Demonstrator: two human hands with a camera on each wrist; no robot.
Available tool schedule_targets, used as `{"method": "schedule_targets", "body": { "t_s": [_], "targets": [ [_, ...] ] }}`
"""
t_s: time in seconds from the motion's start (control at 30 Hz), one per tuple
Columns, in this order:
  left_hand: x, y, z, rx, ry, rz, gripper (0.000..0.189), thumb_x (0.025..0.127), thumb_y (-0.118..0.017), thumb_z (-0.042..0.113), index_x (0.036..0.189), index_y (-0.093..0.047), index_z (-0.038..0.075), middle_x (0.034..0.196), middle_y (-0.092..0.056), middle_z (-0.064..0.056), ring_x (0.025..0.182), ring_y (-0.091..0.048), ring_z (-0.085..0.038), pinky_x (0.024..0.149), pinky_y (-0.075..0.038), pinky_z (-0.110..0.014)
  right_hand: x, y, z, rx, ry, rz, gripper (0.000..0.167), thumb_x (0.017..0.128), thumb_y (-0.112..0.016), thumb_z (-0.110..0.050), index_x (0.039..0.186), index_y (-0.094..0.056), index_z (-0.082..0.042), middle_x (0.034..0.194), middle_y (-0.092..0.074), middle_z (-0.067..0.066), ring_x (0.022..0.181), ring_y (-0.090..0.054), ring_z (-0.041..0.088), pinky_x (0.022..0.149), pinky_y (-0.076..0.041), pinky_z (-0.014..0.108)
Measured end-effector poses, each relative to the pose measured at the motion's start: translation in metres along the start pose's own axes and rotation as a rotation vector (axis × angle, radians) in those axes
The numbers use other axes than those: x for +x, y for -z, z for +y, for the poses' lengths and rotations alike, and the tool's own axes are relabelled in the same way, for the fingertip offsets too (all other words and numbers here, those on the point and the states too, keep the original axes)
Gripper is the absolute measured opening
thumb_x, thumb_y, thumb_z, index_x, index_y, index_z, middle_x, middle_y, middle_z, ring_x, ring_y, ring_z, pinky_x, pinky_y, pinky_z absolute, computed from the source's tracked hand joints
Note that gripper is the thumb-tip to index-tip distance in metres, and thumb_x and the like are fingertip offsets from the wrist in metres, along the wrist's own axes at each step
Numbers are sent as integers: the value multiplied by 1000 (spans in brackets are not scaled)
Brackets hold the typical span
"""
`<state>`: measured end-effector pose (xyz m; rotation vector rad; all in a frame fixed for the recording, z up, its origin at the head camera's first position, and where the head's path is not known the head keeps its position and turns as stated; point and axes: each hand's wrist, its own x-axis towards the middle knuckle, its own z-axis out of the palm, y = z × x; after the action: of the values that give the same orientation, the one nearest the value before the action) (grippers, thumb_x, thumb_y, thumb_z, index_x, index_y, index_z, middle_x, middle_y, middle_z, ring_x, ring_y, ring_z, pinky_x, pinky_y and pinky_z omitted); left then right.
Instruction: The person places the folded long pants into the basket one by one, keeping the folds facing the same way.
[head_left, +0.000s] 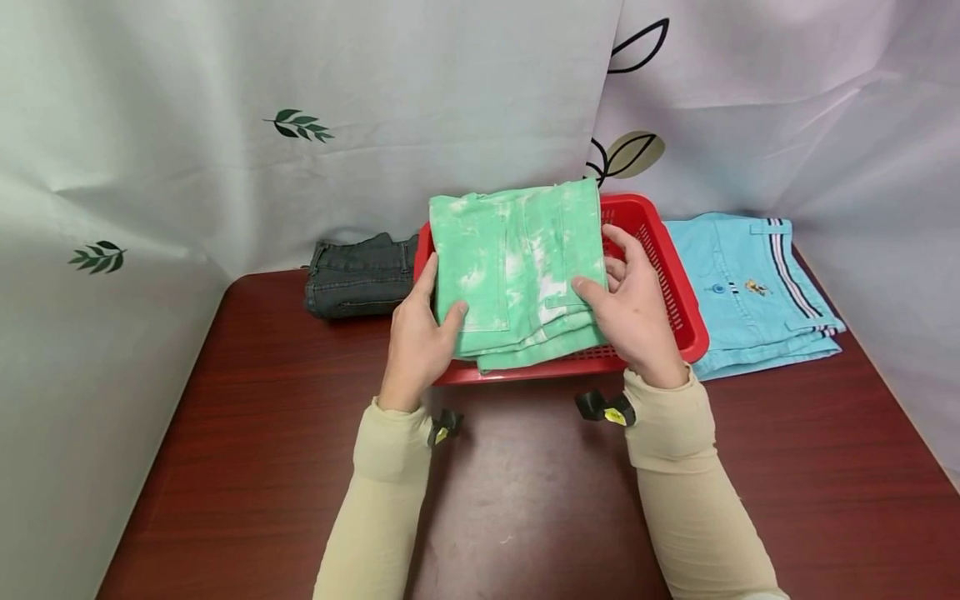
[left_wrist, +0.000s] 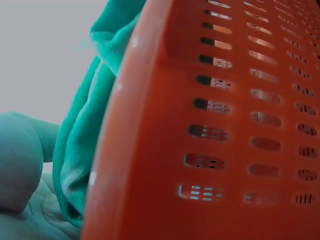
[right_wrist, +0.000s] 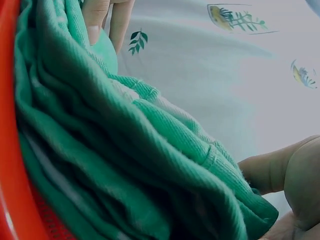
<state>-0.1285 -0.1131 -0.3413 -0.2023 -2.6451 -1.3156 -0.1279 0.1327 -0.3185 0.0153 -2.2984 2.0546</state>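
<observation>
1. At the centre of the head frame, a folded green garment [head_left: 525,258] is held over a red basket [head_left: 678,279]. White blotches mottle it, stitched pocket lines cross its face, and at least 2 layers show along its lower edge.
2. On the garment's left edge, the left hand [head_left: 420,329] has a narrow grip on the cloth, its thumb on the top face.
3. On the right edge, the right hand [head_left: 637,312] likewise pinches the cloth, thumb on top. Whether the garment touches the basket, I cannot tell.
4. Around the garment, the basket's slotted wall shows at right and its rim below. A dark folded garment [head_left: 360,279] sits just left of the basket, a light blue one right.
5. Below, reddish-brown table [head_left: 517,500] shows between the forearms; pale curtain [head_left: 420,83] rises behind.
</observation>
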Motion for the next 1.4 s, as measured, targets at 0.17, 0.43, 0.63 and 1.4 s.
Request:
{"method": "schedule_targets", "body": {
  "t_s": [0.17, 0.43, 0.63, 1.4],
  "targets": [
    [0, -2, -1, 9, 13, -2, 71, 98, -63, 11, 159, -28, 6, 159, -36, -14, 144, -38, -25, 113, -36, -42, 1, -2, 2, -18, 20, 1, 70, 97, -64, -7, 157, -29, -15, 132, -59, 14, 111, -65, 27, 77, -58, 26],
    [0, -4, -4, 30, 46, -11, 71, 98, -64, 12, 159, -28, 7, 158, -37, -14, 144, -37, -25, 113, -36, -42, 3, -6, 5, -175, 42, -3, 64, 97, -60, -7, 156, -36, -18, 133, -58, 15, 111, -65, 26, 84, -58, 38],
    [1, -4, -6, 48, 66, -18, 70, 98, -64, 12, 159, -29, 8, 158, -38, -14, 143, -39, -26, 113, -37, -42, 4, -7, 6, -310, 56, -6, 56, 97, -59, -8, 151, -47, -12, 147, -50, 13, 125, -52, 26, 100, -48, 47],
    [2, -10, -8, 120, 98, -37, 71, 96, -64, 12, 158, -30, 5, 158, -38, -12, 143, -39, -28, 114, -35, -43, 7, -14, 9, -579, -61, -157, 71, 95, -65, -23, 157, -34, -6, 150, -47, 20, 113, -53, 31, 75, -53, 40]
  ]
}}
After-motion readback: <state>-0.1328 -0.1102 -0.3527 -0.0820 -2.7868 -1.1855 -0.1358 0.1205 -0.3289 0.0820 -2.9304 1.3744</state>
